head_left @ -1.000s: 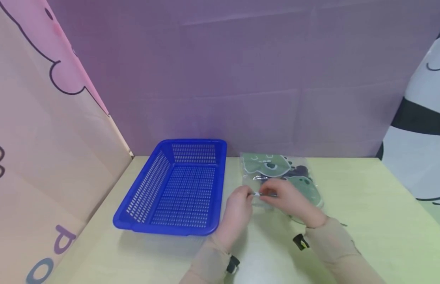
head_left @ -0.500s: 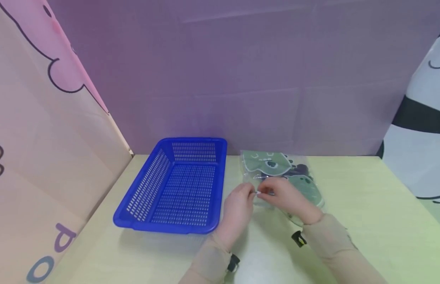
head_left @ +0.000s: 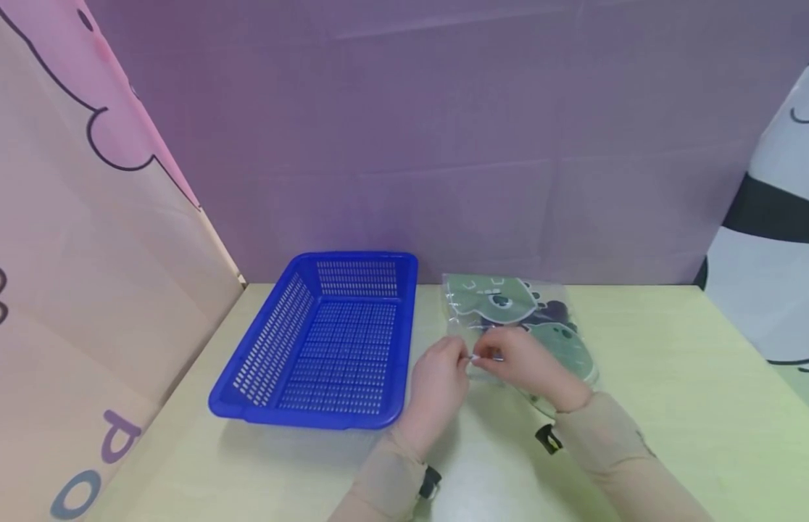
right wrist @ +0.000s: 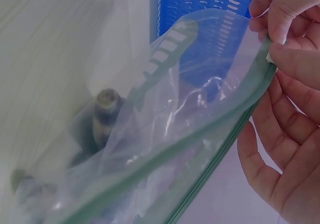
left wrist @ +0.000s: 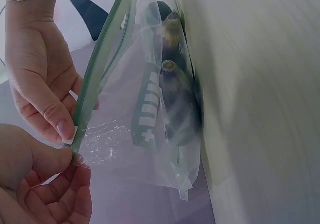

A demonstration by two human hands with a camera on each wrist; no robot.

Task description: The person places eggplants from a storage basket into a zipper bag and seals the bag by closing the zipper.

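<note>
A clear zip bag [head_left: 499, 299] printed with green dinosaurs stands to the right of the blue basket, its green zip strip [left wrist: 97, 66] facing me. Inside it show dark purple eggplants [left wrist: 177, 106] with brownish stem ends. My left hand [head_left: 437, 384] pinches one end of the strip between thumb and fingers. Right beside it, my right hand [head_left: 528, 366] pinches the small white zip slider [right wrist: 270, 58] near that same end. Beyond the slider the two edges of the strip [right wrist: 200, 174] stand apart in the right wrist view.
An openwork blue plastic basket [head_left: 407, 348] stands left of the hands on the pale table [head_left: 672, 362]. A purple cloth [head_left: 444, 145] hangs behind, with printed cloths at either side.
My right hand has shifted slightly left, and the gap to my left hand has narrowed. The left hand keeps its pinch on the strip's end. The view has tilted slightly.
</note>
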